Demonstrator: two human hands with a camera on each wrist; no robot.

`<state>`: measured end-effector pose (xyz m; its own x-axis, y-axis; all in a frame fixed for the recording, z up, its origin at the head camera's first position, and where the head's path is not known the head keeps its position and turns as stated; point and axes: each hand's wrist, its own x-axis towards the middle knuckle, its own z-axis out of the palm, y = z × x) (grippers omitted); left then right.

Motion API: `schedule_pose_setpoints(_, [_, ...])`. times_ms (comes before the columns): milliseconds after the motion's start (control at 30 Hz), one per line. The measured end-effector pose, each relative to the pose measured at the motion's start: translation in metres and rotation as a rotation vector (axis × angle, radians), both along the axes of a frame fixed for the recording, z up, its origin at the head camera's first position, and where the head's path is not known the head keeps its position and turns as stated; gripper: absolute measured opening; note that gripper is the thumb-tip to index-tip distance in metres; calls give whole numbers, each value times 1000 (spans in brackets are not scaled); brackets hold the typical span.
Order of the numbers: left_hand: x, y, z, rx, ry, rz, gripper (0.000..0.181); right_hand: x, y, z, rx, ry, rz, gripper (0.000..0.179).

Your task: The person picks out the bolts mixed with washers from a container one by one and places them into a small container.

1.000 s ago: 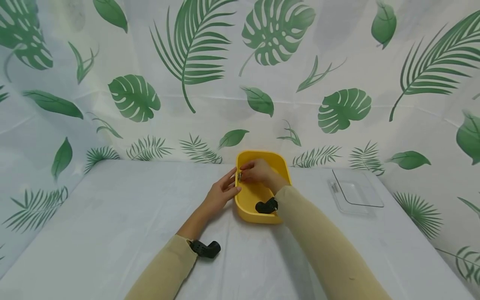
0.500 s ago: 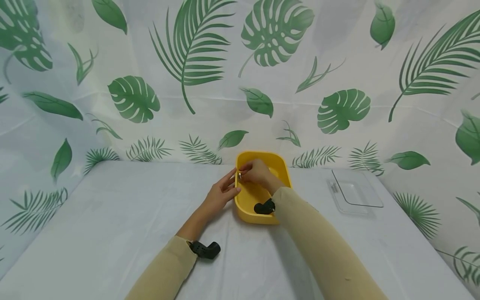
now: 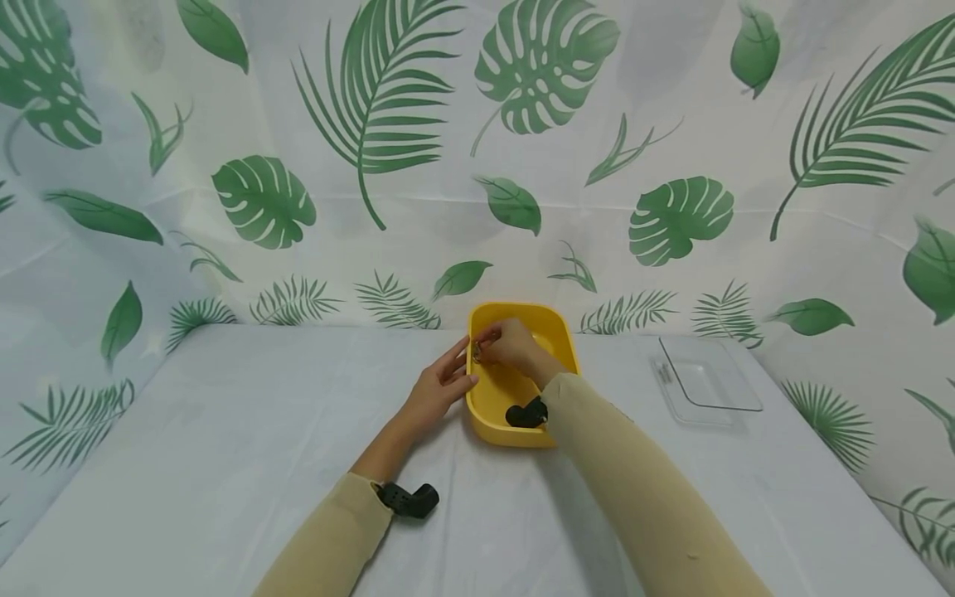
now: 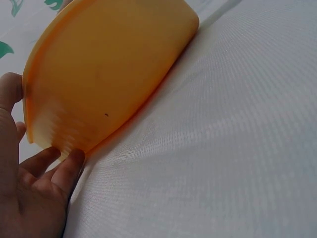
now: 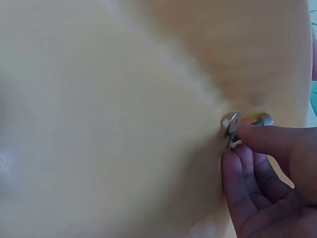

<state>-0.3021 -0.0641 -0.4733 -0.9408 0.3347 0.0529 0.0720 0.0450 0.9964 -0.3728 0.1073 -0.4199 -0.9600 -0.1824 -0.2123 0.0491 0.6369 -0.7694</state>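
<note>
A yellow plastic container (image 3: 501,435) stands on the white cloth. My left hand (image 3: 436,390) holds its left side, thumb at the rim and fingertips against the outer wall (image 4: 99,84). My right hand (image 3: 511,344) reaches inside, close to that same left wall. Between its thumb and fingers it pinches a small shiny metal piece (image 5: 233,124) with a loop-like end. Right beside the thumb, a small grey rounded knob (image 5: 266,119) shows against the wall. The fingers partly hide the metal piece, and I cannot tell its exact kind.
A clear, shallow plastic box (image 3: 705,385) with a thin dark edge lies to the right on the cloth-covered table (image 3: 224,456). Behind rises a white curtain (image 3: 418,249) printed with green leaves. Black wrist cameras (image 3: 409,500) are worn on both wrists.
The right forearm has shifted slightly left, and the metal piece shows at a slightly different angle in the fingers. The left hand and the container stay nearly in place.
</note>
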Motion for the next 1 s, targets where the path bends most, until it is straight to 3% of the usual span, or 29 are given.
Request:
schedule_pose_setpoints(267, [-1, 0, 0, -41, -7, 34, 67, -1, -3, -1, -98, -10, 15, 19])
schedule_pose_setpoints(567, [0, 2, 0, -25, -16, 26, 69, -2, 2, -2, -109, -18, 18, 20])
schedule_pose_setpoints(833, [0, 2, 1, -39, -14, 23, 67, -2, 10, 6, -164, -59, 74, 23])
schedule_pose_setpoints(1000, [-1, 2, 0, -35, -15, 16, 66, -1, 14, 11, -172, -49, 67, 25])
